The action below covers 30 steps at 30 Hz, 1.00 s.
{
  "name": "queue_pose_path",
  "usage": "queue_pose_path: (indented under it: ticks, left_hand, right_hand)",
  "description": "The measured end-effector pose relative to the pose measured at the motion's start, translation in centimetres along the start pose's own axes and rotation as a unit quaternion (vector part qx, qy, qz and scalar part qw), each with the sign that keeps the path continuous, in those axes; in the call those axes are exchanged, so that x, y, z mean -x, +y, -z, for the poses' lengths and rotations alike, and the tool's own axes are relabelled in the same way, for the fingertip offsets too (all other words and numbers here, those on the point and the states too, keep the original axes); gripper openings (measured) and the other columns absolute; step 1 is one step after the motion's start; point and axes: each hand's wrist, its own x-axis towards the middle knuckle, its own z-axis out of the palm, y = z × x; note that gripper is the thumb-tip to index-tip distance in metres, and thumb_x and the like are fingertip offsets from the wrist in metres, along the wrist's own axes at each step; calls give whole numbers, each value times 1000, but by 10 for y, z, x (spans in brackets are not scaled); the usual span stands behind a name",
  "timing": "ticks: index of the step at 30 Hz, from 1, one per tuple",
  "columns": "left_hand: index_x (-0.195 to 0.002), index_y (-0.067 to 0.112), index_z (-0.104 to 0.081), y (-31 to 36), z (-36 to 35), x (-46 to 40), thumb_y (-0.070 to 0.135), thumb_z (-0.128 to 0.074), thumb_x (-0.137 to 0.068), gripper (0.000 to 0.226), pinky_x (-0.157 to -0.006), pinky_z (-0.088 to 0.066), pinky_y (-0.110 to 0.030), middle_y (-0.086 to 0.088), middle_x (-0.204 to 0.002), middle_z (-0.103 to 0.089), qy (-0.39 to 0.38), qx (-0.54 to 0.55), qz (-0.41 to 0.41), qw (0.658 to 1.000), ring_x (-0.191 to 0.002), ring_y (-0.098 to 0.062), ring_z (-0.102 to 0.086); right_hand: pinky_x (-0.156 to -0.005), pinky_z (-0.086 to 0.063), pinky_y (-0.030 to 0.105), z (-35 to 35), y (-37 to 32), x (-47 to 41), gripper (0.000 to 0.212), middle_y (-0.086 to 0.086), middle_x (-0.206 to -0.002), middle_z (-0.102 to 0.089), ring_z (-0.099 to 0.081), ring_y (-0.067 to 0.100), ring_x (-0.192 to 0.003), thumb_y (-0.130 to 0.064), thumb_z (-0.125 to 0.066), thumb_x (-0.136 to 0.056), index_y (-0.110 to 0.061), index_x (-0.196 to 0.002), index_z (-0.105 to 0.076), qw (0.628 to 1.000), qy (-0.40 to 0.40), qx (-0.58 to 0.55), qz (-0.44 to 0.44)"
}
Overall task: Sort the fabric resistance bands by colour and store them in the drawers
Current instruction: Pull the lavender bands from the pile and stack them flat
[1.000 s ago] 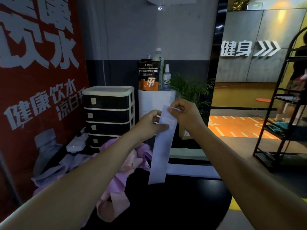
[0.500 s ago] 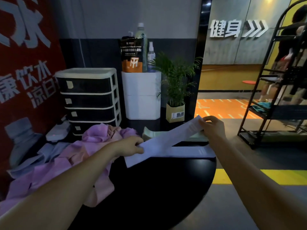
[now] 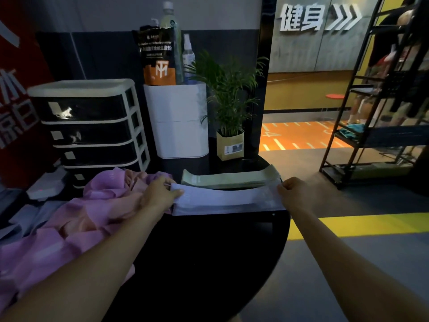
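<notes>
A moment ago I held the pale band (image 3: 222, 201) up and then slanted; now it lies flat across the table (image 3: 209, 263), stretched between my hands. My left hand (image 3: 160, 197) pinches its left end and my right hand (image 3: 293, 194) pinches the right end, fingers curled. I think the band is now laid on its own pile, so this colour is sorted but not yet stored. Just beyond the band lies the green stack (image 3: 229, 178). Left of my left hand is the pink and purple heap (image 3: 76, 219), still unsorted. Further behind it stand the drawers (image 3: 92, 126), all closed; what is inside them I cannot tell.
</notes>
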Motion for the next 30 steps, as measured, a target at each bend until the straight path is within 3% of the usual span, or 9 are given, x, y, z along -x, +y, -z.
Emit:
queue_pose_path:
  ticks: [2,4,5,11,14,17,20,23,30]
  left_hand:
    - [-79,15,-55,0,-6,2,9,-74,-77,20,-77,-49,-28,-15,-88,-66,7,-19,-8,1000,-86,-28,-62]
    - [-88,10,-57,1,-12,4,7,-70,-80,15,-59,-38,-14,-12,-87,-62,8,-41,-18,999,-82,-20,-54]
    - [-91,7,-59,0,-14,5,8,-70,-81,15,-55,-32,-15,-13,-88,-62,10,-57,-23,998,-82,-19,-53]
    - [-98,2,-65,-11,-20,13,17,-67,-84,21,-67,-30,-18,-13,-102,-69,28,-94,-35,995,-95,-24,-60]
    - [-100,0,-64,-12,-24,18,10,-64,-86,17,-74,-37,-18,-15,-103,-68,23,-51,-49,997,-87,-18,-58]
    - [-102,0,-63,-16,-25,20,5,-63,-86,16,-77,-39,-19,-15,-104,-67,20,-25,-52,998,-85,-13,-55]
    - [-104,1,-63,-18,-25,21,6,-63,-86,18,-77,-39,-19,-12,-104,-67,27,-18,-55,998,-86,-13,-55]
    - [-104,2,-64,-20,-26,21,6,-63,-86,18,-78,-40,-20,-10,-103,-67,27,-18,-55,998,-87,-13,-56]
    - [-107,4,-63,-27,-28,24,5,-61,-87,21,-82,-40,-20,-6,-101,-64,39,14,-71,997,-93,-15,-58]
  right_hand:
    - [-63,-30,25,-5,5,1,13,15,-85,-65,-58,32,-83,-8,-57,-85,2,-83,-65,999,19,31,7]
    - [-61,-27,26,-9,9,0,11,13,-80,-61,-55,30,-80,-5,-55,-84,3,-81,-63,999,35,39,10]
    - [-59,-27,27,-11,12,-1,12,12,-79,-60,-54,28,-77,-4,-55,-84,2,-80,-63,998,38,51,14]
    - [-57,-33,31,-16,26,-2,12,22,-80,-61,-55,36,-76,-1,-50,-80,6,-76,-59,995,38,89,11]
    - [-69,-35,40,-17,19,8,12,29,-94,-56,-50,41,-87,4,-49,-77,9,-86,-55,991,48,122,37]
    - [-83,-31,41,-20,1,26,28,25,-111,-49,-42,40,-101,1,-53,-78,3,-106,-53,973,82,201,82]
    - [-94,-31,36,-29,-23,49,35,14,-128,-44,-38,32,-116,-11,-56,-87,-9,-122,-51,969,-36,183,162]
    - [-99,-32,32,-46,-33,73,32,4,-129,-43,-37,23,-121,-22,-53,-93,-17,-125,-52,951,-152,148,226]
    - [-97,-29,33,-61,-26,83,25,1,-121,-45,-38,21,-117,-26,-42,-98,-21,-117,-57,932,-170,168,275]
